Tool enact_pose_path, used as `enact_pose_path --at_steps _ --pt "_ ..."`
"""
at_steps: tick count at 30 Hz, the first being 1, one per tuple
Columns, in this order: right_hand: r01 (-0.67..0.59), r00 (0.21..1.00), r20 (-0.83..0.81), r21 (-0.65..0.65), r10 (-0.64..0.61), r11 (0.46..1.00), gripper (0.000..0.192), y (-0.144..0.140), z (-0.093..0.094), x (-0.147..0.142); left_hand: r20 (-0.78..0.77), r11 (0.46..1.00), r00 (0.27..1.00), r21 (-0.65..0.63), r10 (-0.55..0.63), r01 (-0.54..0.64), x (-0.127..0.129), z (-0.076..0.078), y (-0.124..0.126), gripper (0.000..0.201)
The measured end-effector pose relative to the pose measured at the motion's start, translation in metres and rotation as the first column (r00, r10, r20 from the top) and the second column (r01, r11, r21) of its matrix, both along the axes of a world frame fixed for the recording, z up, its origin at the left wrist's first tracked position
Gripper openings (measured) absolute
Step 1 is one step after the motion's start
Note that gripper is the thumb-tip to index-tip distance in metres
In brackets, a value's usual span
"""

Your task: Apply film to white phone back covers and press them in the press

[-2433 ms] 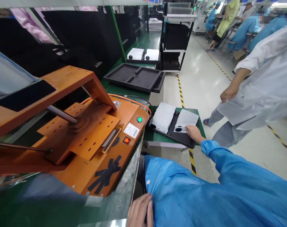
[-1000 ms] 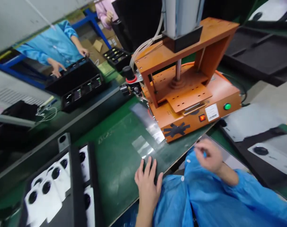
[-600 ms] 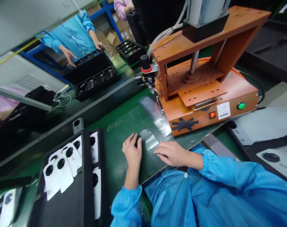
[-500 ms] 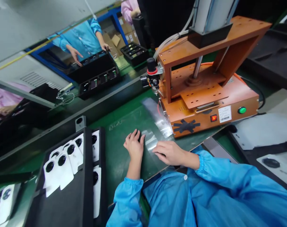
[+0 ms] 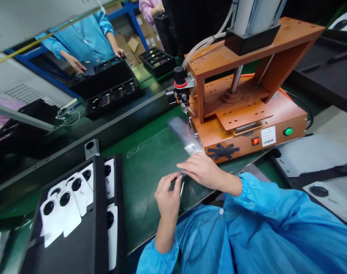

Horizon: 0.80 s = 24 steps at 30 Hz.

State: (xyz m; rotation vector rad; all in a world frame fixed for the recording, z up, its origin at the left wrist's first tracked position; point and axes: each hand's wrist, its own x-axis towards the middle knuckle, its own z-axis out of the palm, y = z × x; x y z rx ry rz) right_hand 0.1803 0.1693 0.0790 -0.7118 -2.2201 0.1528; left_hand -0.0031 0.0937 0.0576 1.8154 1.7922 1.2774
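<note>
Head view of a green workbench (image 5: pixel 150 167). At centre frame the left hand (image 5: pixel 167 196) and the right hand (image 5: pixel 200 171) are meeting over the mat; the left thumb and forefinger are pinching one edge of a thin clear film strip (image 5: pixel 181 182), and the right fingers are curling down onto the same strip from the other side. The strip is sitting between the two hands, just above the mat, and is too transparent to trace fully. A longer sheet of clear film (image 5: pixel 184 135) is lying on the mat beyond the hands, touching the foot of the orange press (image 5: pixel 242 95).

Containers: at lower left a black tray (image 5: pixel 90 232) is holding a row of white back covers (image 5: pixel 64 203), each with a round black camera ring, overlapping one another; more covers are standing in a second slot at the tray's right side. At upper left a black bin (image 5: pixel 104 85) is lying in front of a co-worker's hands (image 5: pixel 73 62); its contents cannot be made out. At right a white device (image 5: pixel 330 198) is resting in another dark tray.

Labels: the press front is bearing a white sticker (image 5: pixel 268 136) with print too small to read, a red switch (image 5: pixel 255 140), a green button (image 5: pixel 288 131) and a star of black tape (image 5: pixel 222 151).
</note>
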Motion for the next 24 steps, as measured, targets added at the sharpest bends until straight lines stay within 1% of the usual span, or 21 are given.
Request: enact_pose_path --at_steps 3,6,9,12,15,18,20,21,22,23,24 --pt "-0.038 0.999 0.04 0.024 0.037 0.999 0.025 -0.002 0.0 0.005 0.02 0.999 0.999 0.016 -0.033 0.032 0.001 0.007 -0.003 0.015" --pt "-0.06 0.996 0.064 0.057 0.056 0.997 0.024 -0.007 0.003 0.008 0.055 0.999 0.998 0.004 -0.036 0.035 0.001 0.011 -0.004 0.014" --pt "-0.062 0.997 0.056 0.114 0.055 0.992 0.021 -0.012 0.007 0.011 0.114 0.999 0.993 -0.036 -0.022 0.026 0.002 0.012 -0.007 0.015" --pt "-0.077 0.995 0.075 0.172 0.065 0.982 0.019 -0.014 0.007 0.015 0.206 0.994 0.979 -0.102 -0.005 0.026 0.004 0.011 -0.011 0.019" --pt "-0.102 0.992 0.088 0.205 0.085 0.973 0.017 -0.015 0.004 0.018 0.335 0.979 0.942 -0.197 0.025 0.045 0.007 0.006 -0.013 0.025" --pt "-0.173 0.983 0.096 0.214 0.156 0.961 0.016 -0.02 0.002 0.016 0.478 0.958 0.874 -0.283 0.089 0.057 0.01 0.0 -0.02 0.034" --pt "-0.243 0.97 0.071 0.182 0.234 0.953 0.015 -0.031 0.0 0.012 0.547 0.948 0.819 -0.318 0.174 0.011 0.009 -0.006 -0.034 0.038" --pt "-0.27 0.963 0.019 0.14 0.27 0.953 0.014 -0.038 -0.001 0.01 0.566 0.942 0.791 -0.335 0.233 -0.037 0.007 -0.011 -0.045 0.04" --pt "-0.289 0.954 -0.06 0.075 0.294 0.954 0.014 -0.045 -0.003 0.009 0.575 0.931 0.762 -0.353 0.298 -0.097 0.003 -0.016 -0.059 0.041" --pt "-0.297 0.944 -0.152 -0.014 0.291 0.955 0.013 -0.052 -0.005 0.008 0.574 0.913 0.733 -0.375 0.364 -0.16 -0.003 -0.023 -0.075 0.041" --pt "-0.289 0.938 -0.237 -0.127 0.253 0.949 0.011 -0.056 -0.009 0.008 0.565 0.889 0.705 -0.401 0.429 -0.22 -0.01 -0.03 -0.093 0.042"
